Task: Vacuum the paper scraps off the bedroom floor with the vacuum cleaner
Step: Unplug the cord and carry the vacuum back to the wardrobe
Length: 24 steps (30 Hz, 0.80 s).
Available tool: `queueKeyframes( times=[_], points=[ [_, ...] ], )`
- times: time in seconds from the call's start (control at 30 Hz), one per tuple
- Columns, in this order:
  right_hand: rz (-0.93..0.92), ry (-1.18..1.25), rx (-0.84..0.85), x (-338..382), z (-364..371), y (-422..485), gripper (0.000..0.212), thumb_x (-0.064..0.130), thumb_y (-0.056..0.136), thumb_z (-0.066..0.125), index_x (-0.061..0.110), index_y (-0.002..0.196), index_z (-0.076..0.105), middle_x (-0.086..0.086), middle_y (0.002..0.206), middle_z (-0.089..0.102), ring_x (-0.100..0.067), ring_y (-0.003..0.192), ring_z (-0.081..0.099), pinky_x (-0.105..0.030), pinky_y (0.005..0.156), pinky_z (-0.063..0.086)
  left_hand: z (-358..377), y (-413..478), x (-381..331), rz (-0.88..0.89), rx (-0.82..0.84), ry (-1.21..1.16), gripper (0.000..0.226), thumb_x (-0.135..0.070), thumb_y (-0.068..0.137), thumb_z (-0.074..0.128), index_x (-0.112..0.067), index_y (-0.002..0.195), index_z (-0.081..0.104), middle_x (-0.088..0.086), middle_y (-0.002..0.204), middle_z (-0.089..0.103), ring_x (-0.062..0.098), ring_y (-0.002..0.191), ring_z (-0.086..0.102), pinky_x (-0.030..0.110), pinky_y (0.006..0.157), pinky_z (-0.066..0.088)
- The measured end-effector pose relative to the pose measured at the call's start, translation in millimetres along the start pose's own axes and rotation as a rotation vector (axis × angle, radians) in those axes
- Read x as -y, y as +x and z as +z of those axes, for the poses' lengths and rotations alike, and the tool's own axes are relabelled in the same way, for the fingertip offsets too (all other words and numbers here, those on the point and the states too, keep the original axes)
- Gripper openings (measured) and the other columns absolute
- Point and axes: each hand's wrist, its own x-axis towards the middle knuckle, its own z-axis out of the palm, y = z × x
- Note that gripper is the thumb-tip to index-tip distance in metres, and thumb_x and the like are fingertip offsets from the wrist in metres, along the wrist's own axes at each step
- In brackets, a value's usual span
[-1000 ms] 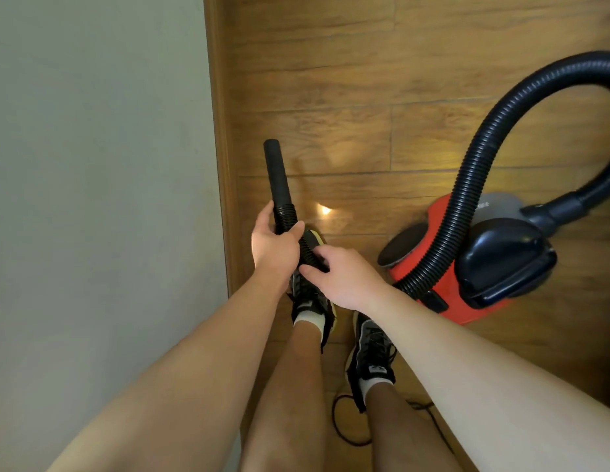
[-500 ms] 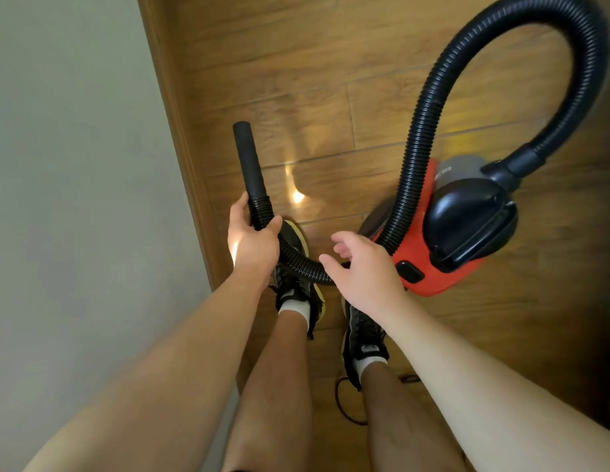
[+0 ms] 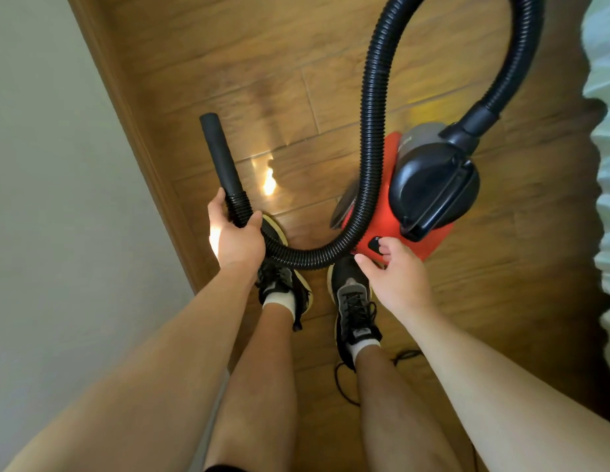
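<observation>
A red canister vacuum cleaner [image 3: 392,226] with a dark blue top stands on the wooden floor [image 3: 262,63] in front of my feet. Its black ribbed hose [image 3: 375,97] arcs up from the canister and loops down to my left hand [image 3: 234,238], which grips it just below the smooth black nozzle [image 3: 220,158]. The nozzle points away from me, above the floor. My right hand [image 3: 395,277] reaches to the canister with loose fingers, its fingertips at a black button [image 3: 376,245] on the red body. No paper scraps are in view.
A pale wall [image 3: 58,199] with a wooden skirting board [image 3: 133,131] runs along the left. Light bedding [image 3: 606,165] hangs at the right edge. A black cord [image 3: 344,379] lies on the floor by my right shoe.
My right hand let go of the hose and moved right to the canister's button. The view swung right, bringing the whole hose loop and the bedding into sight.
</observation>
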Motion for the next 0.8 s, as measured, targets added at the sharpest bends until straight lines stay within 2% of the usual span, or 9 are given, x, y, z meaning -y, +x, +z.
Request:
queueKeyframes(
  times=[0.1,0.2,0.37,0.43,0.57,0.6,0.73,0.8],
  points=[
    [0.089,0.015,-0.05,-12.4,3.5,-1.3,0.056,0.045,0.091,0.071,0.013,0.136,0.057,-0.004,0.132,0.062,-0.025,0.121,0.059,-0.041,0.101,0.051,2.9,-1.4,4.9,0.0,0.002,-0.001,0.07,-0.01,0.095,0.067,-0.039,0.15,0.035,-0.022,0.113,0.057,-0.003,0.099,0.06,0.025,0.09,0.051],
    [0.151,0.033,-0.098,-24.9,8.1,-1.9,0.054,0.045,0.09,0.072,0.014,0.132,0.057,-0.005,0.127,0.061,-0.026,0.117,0.061,-0.039,0.094,0.05,5.7,-3.1,11.1,0.012,0.0,-0.006,0.071,-0.009,0.094,0.068,-0.037,0.151,0.036,-0.019,0.117,0.058,-0.006,0.097,0.06,0.017,0.083,0.047],
    [0.234,0.118,-0.142,-34.1,13.6,5.3,0.068,0.044,0.091,0.072,0.012,0.144,0.045,-0.006,0.137,0.056,-0.027,0.12,0.06,-0.037,0.09,0.048,10.2,-3.4,19.9,0.02,-0.008,0.004,0.07,-0.01,0.094,0.069,-0.037,0.15,0.036,-0.013,0.123,0.061,-0.004,0.096,0.062,0.01,0.073,0.047],
    [0.253,0.145,-0.165,-36.2,15.8,10.4,0.066,0.044,0.091,0.072,0.012,0.143,0.044,-0.006,0.134,0.057,-0.027,0.116,0.061,-0.035,0.085,0.049,11.5,-0.2,21.5,0.026,-0.012,0.011,0.07,-0.01,0.094,0.069,-0.038,0.15,0.036,-0.01,0.125,0.061,0.0,0.099,0.064,0.013,0.075,0.049],
    [0.277,0.194,-0.236,-41.4,22.8,19.1,0.059,0.04,0.09,0.074,0.012,0.132,0.045,-0.007,0.123,0.059,-0.026,0.105,0.063,-0.033,0.077,0.049,12.9,9.3,20.0,0.037,-0.018,0.007,0.071,-0.011,0.094,0.069,-0.04,0.149,0.035,-0.006,0.128,0.062,0.006,0.105,0.065,0.025,0.089,0.055],
    [0.28,0.204,-0.26,-42.2,25.0,20.7,0.058,0.039,0.089,0.075,0.011,0.13,0.046,-0.009,0.122,0.059,-0.027,0.103,0.063,-0.031,0.074,0.047,12.9,12.1,18.8,0.038,-0.019,0.005,0.071,-0.012,0.094,0.069,-0.04,0.149,0.035,-0.007,0.128,0.062,0.006,0.104,0.066,0.025,0.087,0.056],
    [0.289,0.218,-0.334,-43.4,33.9,27.2,0.054,0.036,0.088,0.077,0.009,0.124,0.047,-0.013,0.119,0.061,-0.029,0.098,0.064,-0.028,0.066,0.043,12.0,21.2,14.0,0.055,-0.027,0.025,0.069,-0.012,0.095,0.068,-0.038,0.15,0.035,-0.008,0.125,0.062,0.001,0.093,0.066,0.009,0.064,0.051],
    [0.297,0.227,-0.363,-42.8,36.2,29.2,0.053,0.034,0.088,0.078,0.008,0.122,0.047,-0.014,0.12,0.06,-0.031,0.099,0.063,-0.031,0.068,0.044,12.5,23.8,12.3,0.061,-0.03,0.025,0.07,-0.012,0.094,0.068,-0.037,0.15,0.036,-0.008,0.123,0.063,0.002,0.094,0.067,0.012,0.069,0.053]
  ],
)
